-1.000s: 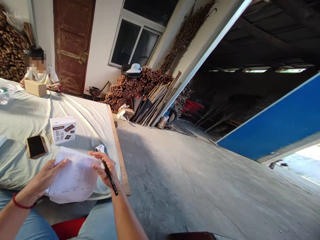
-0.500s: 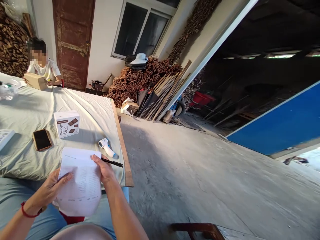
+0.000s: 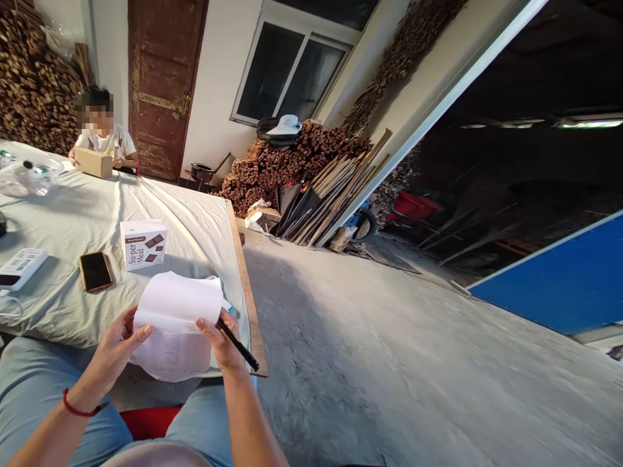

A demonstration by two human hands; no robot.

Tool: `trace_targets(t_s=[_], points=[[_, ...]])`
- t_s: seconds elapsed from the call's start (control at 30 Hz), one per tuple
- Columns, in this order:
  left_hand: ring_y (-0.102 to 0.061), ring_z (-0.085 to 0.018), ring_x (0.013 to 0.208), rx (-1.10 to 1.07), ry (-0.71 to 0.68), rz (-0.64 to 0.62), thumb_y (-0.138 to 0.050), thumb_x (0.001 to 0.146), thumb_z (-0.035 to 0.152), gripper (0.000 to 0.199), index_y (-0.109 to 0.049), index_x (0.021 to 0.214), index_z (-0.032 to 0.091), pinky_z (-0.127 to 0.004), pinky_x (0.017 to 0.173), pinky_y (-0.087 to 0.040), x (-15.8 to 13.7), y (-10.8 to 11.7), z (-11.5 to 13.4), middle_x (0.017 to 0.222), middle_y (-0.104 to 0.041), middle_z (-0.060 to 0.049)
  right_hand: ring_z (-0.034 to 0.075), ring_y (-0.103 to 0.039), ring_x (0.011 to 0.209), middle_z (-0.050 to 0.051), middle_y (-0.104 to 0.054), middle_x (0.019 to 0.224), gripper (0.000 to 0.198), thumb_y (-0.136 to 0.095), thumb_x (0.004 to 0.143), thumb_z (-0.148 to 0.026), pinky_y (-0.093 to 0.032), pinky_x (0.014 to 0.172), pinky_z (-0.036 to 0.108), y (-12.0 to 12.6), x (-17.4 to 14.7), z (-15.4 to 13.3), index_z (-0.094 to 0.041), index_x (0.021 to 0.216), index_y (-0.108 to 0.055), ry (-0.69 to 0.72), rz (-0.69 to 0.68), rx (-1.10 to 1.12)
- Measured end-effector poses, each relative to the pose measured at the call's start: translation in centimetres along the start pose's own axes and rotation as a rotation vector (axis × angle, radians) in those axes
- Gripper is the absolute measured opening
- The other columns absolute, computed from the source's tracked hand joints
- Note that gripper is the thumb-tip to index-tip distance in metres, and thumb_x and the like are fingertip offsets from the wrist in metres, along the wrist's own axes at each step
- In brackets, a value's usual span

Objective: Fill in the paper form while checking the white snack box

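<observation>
Between my two hands is a sheaf of white paper [image 3: 178, 301], its upper part curled over and rows of faint print on the lower part. My left hand [image 3: 121, 334] grips its left edge, thumb on top. On the other side my right hand [image 3: 221, 337] pinches the right edge and also holds a black pen [image 3: 238, 344], which points down to the right. Behind the paper, a white-and-blue infrared thermometer [image 3: 227, 306] is mostly hidden. A white "Super Meal" box [image 3: 143, 245] stands just beyond, beside a phone [image 3: 95, 271] lying face up.
A white power bank with a cable [image 3: 23, 267] lies on the cloth-covered table [image 3: 195, 227] at left. Across it, a person [image 3: 104, 139] sits by a cardboard box [image 3: 93, 163]. Plastic packaging [image 3: 29, 175] lies far left. Stacked firewood [image 3: 277, 162] lines the wall.
The paper has risen and its top now curls over, covering most of the thermometer. The pen has tilted more steeply downward. The whole view has shifted slightly.
</observation>
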State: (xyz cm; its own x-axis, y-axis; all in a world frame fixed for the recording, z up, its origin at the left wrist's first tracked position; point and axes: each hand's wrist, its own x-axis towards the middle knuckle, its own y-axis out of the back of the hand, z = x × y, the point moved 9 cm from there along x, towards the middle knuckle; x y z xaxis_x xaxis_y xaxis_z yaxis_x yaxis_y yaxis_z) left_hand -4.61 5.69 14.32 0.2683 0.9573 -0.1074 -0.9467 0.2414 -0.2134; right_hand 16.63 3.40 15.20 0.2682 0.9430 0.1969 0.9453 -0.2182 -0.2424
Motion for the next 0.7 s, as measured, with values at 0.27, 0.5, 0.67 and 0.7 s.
trace_targets(t_s=[0.27,0.5,0.67,0.7], points=[[-0.063,-0.018,0.071,-0.031,0.077,-0.058,-0.092,0.058,0.059,0.06,-0.073,0.093,0.013,-0.025,0.062,-0.051,-0.3,-0.3,-0.1,0.082,-0.074,-0.007,0.022,-0.063,0.076,0.005,-0.072,0.083,0.041,-0.091,0.056,-0.041,-0.053,0.068,0.033,0.7,-0.7,1.0,-0.02,0.086,-0.074,-0.144,-0.041,0.028],[-0.068,-0.023,0.075,-0.017,0.093,-0.074,-0.089,0.061,0.06,0.054,-0.078,0.085,0.013,-0.03,0.068,-0.055,-0.2,-0.8,-0.3,0.081,-0.075,-0.011,0.024,-0.066,0.078,0.006,-0.075,0.085,0.035,-0.085,0.062,-0.044,-0.055,0.07,0.035,-0.2,-0.1,-0.8,-0.021,0.087,-0.077,-0.097,-0.107,-0.07],[-0.069,-0.027,0.084,0.092,-0.109,0.007,-0.086,0.063,0.059,0.052,-0.079,0.091,0.016,-0.032,0.072,-0.056,-0.9,-0.3,3.6,0.089,-0.077,-0.01,0.024,-0.067,0.082,0.004,-0.076,0.087,0.03,-0.084,0.068,-0.043,-0.055,0.074,0.035,-1.5,0.7,-5.5,-0.022,0.089,-0.078,0.084,-0.162,-0.137],[-0.068,-0.027,0.086,0.139,-0.19,0.037,-0.085,0.066,0.056,0.049,-0.079,0.094,0.016,-0.032,0.073,-0.056,-1.3,-0.2,5.1,0.092,-0.077,-0.009,0.024,-0.067,0.083,0.003,-0.075,0.087,0.029,-0.085,0.069,-0.042,-0.054,0.074,0.034,-1.6,0.8,-6.6,-0.022,0.089,-0.079,0.125,-0.168,-0.129]])
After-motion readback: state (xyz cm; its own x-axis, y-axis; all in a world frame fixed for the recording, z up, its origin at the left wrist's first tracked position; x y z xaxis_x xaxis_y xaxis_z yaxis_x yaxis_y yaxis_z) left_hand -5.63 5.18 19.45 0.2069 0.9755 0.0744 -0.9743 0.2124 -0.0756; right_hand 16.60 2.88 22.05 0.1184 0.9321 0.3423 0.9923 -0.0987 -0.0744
